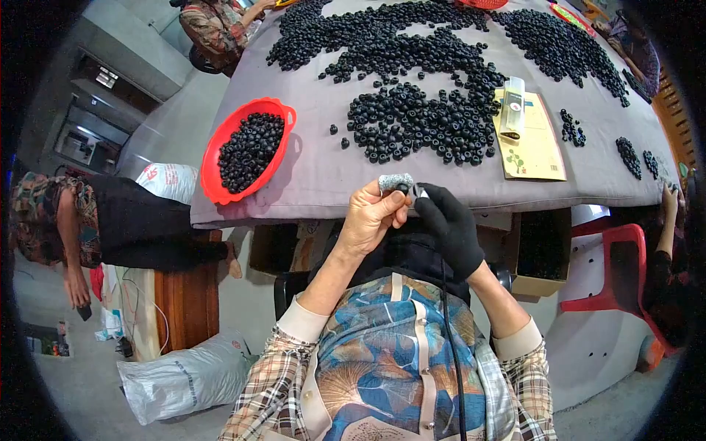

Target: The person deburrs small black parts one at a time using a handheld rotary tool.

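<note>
Just off the table's near edge, my two hands meet in front of me. My left hand (371, 220) is bare, with a grey wrap around the index finger. Thumb and fingers pinch a small black ring-shaped part (401, 189), partly hidden by the fingertips. A black glove covers my right hand (450, 229), closed close beside that part. A small shiny metal-looking tool (420, 193) shows at its fingertips; its exact kind is too small to tell. Beyond my hands lies a large pile of similar black parts (412, 121) on the grey cloth.
A red plastic basket (209, 158) of black parts stands at left. A yellow booklet (540, 151) lies right, under a clear-and-white case (512, 110). Other people are around the table. Below are a red chair (614, 272), a cardboard box (540, 285) and a white sack (187, 378).
</note>
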Tool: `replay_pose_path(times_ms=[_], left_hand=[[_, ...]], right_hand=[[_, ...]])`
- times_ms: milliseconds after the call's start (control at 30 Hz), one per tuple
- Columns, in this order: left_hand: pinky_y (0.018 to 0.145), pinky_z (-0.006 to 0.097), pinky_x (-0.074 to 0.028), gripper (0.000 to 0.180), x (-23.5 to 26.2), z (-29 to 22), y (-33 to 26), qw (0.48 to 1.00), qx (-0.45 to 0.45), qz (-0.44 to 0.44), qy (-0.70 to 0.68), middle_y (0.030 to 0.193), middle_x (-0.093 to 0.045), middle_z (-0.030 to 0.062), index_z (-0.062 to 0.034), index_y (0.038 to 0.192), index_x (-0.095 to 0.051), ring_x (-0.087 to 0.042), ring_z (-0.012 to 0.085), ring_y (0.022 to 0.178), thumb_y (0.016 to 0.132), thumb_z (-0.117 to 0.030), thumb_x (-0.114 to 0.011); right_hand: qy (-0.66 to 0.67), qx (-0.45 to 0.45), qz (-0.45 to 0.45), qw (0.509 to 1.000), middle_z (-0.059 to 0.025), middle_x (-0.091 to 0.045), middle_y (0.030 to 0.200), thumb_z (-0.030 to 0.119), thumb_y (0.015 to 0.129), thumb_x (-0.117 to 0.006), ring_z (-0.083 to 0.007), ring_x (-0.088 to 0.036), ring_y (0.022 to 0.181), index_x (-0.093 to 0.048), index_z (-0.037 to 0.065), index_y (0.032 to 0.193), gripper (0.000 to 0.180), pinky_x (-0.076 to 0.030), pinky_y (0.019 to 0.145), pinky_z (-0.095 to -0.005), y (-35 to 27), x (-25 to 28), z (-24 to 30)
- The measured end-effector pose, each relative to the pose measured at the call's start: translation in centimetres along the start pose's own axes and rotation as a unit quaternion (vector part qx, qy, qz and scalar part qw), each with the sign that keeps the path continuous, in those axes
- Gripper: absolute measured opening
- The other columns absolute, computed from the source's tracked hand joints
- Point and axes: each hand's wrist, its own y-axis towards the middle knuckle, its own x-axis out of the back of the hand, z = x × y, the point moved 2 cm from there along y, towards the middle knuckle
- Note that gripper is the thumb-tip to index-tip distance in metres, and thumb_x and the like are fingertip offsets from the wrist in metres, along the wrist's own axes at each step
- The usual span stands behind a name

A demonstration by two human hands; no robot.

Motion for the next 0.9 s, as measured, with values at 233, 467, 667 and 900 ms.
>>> replay_pose_path(times_ms=[233, 467, 667, 900], left_hand=[[0.047, 0.016, -0.041, 0.017, -0.1, -0.2, -0.5, 1.000, 0.006, -0.009, -0.008, 0.075, -0.061, 0.0023, -0.0024, 0.099, -0.060, -0.053, 0.0065, 0.057, 0.084, -0.010, -0.060], [0.048, 0.016, -0.041, 0.017, -0.4, -0.3, -0.5, 0.999, 0.001, -0.019, 0.027, 0.074, -0.060, 0.0012, -0.0024, 0.100, -0.061, -0.053, 0.0056, 0.057, 0.084, -0.008, -0.060], [0.048, 0.016, -0.041, 0.017, -0.2, -0.2, -0.5, 0.999, -0.003, -0.011, 0.046, 0.073, -0.059, 0.0007, -0.0021, 0.100, -0.061, -0.053, 0.0052, 0.057, 0.084, -0.008, -0.059], [0.048, 0.016, -0.039, 0.018, 0.0, -0.4, -0.6, 0.998, -0.004, -0.010, 0.066, 0.071, -0.058, 0.0002, -0.0014, 0.101, -0.061, -0.052, 0.0051, 0.057, 0.084, -0.009, -0.059]], right_hand=[[0.028, -0.029, 0.021, 0.999, -0.0119, -0.063, 0.089, 0.015, 0.085, -0.055, -0.0188, -0.062, 0.082, -0.059, 0.003, 0.101, 0.020, -0.047, 0.073, -0.0300, -0.1, -0.4, 2.4], [0.024, -0.023, 0.009, 0.999, -0.0134, -0.064, 0.086, 0.016, 0.084, -0.058, -0.0193, -0.063, 0.079, -0.060, 0.004, 0.105, 0.025, -0.048, 0.071, -0.0299, 0.1, -0.2, 1.6], [-0.007, -0.011, 0.016, 1.000, -0.0122, -0.065, 0.088, 0.019, 0.084, -0.058, -0.0209, -0.063, 0.079, -0.060, 0.005, 0.106, 0.026, -0.048, 0.070, -0.0303, 0.1, -0.2, 1.2], [0.002, -0.032, 0.026, 0.999, -0.0131, -0.064, 0.087, 0.021, 0.084, -0.057, -0.0237, -0.063, 0.078, -0.060, 0.005, 0.105, 0.026, -0.048, 0.069, -0.0307, 0.2, -0.2, 1.7]])
